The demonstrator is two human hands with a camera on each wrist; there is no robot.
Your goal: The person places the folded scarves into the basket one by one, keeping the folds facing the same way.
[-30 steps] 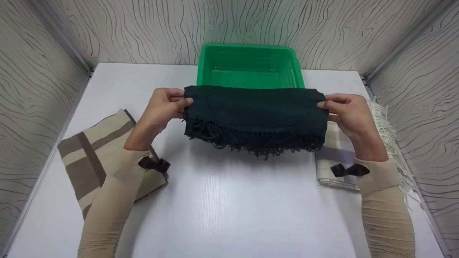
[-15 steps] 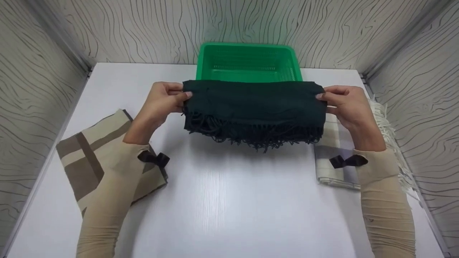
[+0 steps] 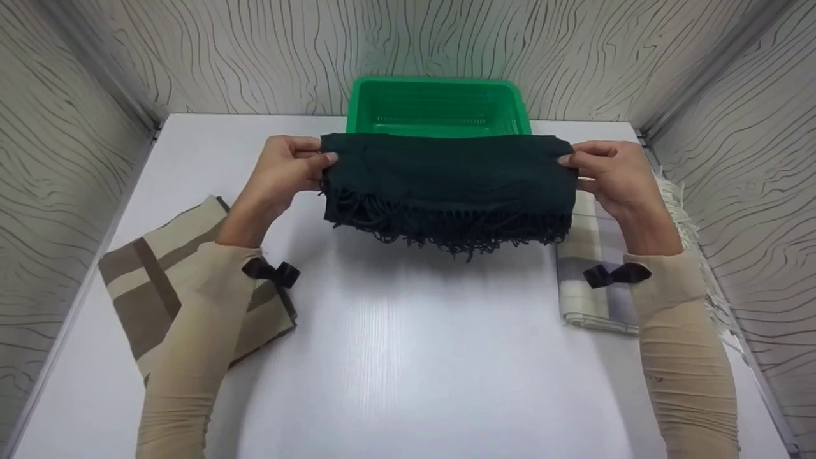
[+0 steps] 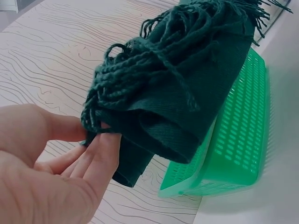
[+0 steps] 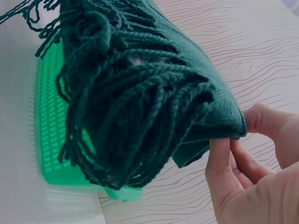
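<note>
Left hand (image 3: pixel 284 172) pinches the left end of the folded dark green scarf (image 3: pixel 446 182), thumb on top, fingers under. Right hand (image 3: pixel 609 175) pinches the right end the same way. Scarf is held taut in the air above the worktop (image 3: pixel 408 357), fringe hanging toward the person, its far edge just over the near rim of the green basket (image 3: pixel 440 105). Looks like the carry-to-basket step. Next move likely needs both grips travelling forward together, then lowering level so the fold holds. Striped cloth (image 3: pixel 159 274) lies left, plaid cloth (image 3: pixel 596 268) right.
</note>
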